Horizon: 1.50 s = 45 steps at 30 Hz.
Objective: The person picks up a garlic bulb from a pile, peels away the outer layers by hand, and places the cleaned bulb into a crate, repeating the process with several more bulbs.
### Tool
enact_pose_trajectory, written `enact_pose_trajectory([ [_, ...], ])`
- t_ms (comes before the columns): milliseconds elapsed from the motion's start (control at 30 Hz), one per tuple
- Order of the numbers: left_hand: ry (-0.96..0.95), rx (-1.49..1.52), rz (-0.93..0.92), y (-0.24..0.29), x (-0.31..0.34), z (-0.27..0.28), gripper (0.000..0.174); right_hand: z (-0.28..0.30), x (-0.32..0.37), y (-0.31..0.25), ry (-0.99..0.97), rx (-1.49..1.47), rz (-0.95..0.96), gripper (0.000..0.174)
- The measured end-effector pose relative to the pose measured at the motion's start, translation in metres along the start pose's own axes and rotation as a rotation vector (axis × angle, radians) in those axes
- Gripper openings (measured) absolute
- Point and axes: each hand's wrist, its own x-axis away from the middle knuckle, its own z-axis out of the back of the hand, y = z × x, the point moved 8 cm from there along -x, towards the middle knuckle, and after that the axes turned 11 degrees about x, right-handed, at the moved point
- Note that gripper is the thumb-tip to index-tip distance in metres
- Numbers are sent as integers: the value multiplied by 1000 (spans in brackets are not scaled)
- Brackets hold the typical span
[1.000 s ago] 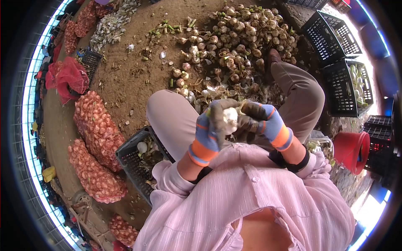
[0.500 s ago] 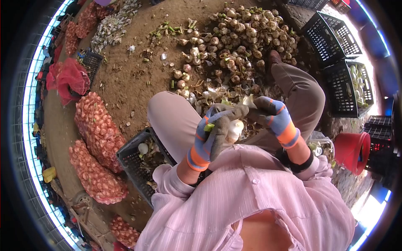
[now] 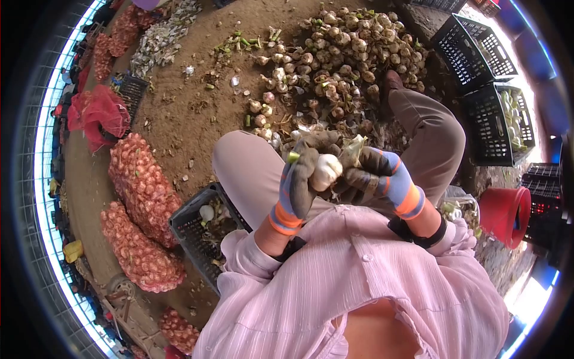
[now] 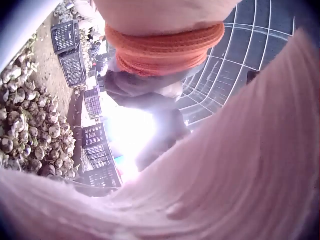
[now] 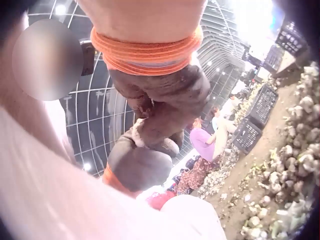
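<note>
A white garlic bulb (image 3: 326, 172) with a short green stem end (image 3: 292, 157) is gripped by my left hand (image 3: 301, 179), gloved in grey, blue and orange. Close at its right side, my right hand (image 3: 382, 176), in a matching glove, pinches pale papery garlic skin (image 3: 354, 151) between thumb and fingers. Both hands are held above the lap, just in front of the pink shirt (image 3: 359, 257). In the right wrist view the dark gloved fingers (image 5: 160, 125) of the two hands meet; strong glare washes out the left wrist view around the glove.
A heap of garlic bulbs (image 3: 365, 48) lies on the dirt ahead, with loose skins nearer the legs. At my left stand a black crate (image 3: 197, 221) and red mesh sacks (image 3: 140, 185). Black crates (image 3: 496, 128) and a red bucket (image 3: 505, 215) are at my right.
The right hand drew away from the bulb with a piece of skin, then came back to its side. The bulb now shows more white surface in the left hand.
</note>
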Motion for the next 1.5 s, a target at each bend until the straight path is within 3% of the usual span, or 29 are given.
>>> enact_pose_trajectory([
  [67,52,-82,100,-8,1,9,47,4,0,-13,163,330,303,14],
  [100,98,-151,107,-3,1,3,43,6,5,-30,171,694,417,15],
  [167,149,-254,75,0,-2,-6,33,8,-5,-18,119,448,256,19],
  [200,152,-295,72,-3,-3,-7,37,6,-9,-14,94,323,174,21],
  [233,155,-335,70,-6,-5,-7,44,-1,-8,-8,102,-171,94,32],
  [300,-4,-317,-294,15,-6,-31,78,6,-10,3,149,-226,106,37],
  [333,-24,-446,-350,16,-4,-31,79,10,-10,11,171,-256,108,40],
  [400,-66,-710,-456,20,1,-27,81,7,0,17,-44,-274,-58,36],
  [467,-158,-633,-388,21,3,-30,86,10,1,10,-77,-204,-102,35],
  [533,-175,-634,-400,19,5,-36,83,11,-4,-13,-58,-188,61,35],
  [600,-244,-718,-281,14,2,-42,79,1,-11,-18,-157,-152,208,33],
  [667,-190,-616,-451,20,9,-46,77,0,-8,-12,-141,-156,22,28],
  [767,-110,-380,-184,13,9,-37,70,5,-8,-11,-182,0,133,22],
  [900,27,28,177,-5,13,-25,66,10,-6,3,-114,-81,-46,20],
  [1000,88,-142,34,6,8,-29,61,10,-6,-7,-24,-160,-93,19],
  [1033,61,-392,-201,12,7,-25,61,8,-4,-10,-41,-231,-72,19],
  [1133,127,-312,-232,7,8,-23,60,8,-4,-5,-25,-126,15,20],
  [1167,146,-47,38,2,9,-24,60,11,-4,-17,45,95,259,21],
  [1200,161,219,304,-11,16,-29,61,13,-3,-16,50,158,274,22],
  [1233,51,331,236,-18,18,-27,55,16,-1,-18,55,223,289,22],
  [1333,216,494,537,-37,21,-20,55,22,3,-12,62,248,263,23],
  [1433,183,-1,139,-13,16,-26,51,20,6,-12,32,23,185,23],
  [1500,92,-37,191,-3,18,-36,51,12,14,-9,-90,-222,71,24],
])
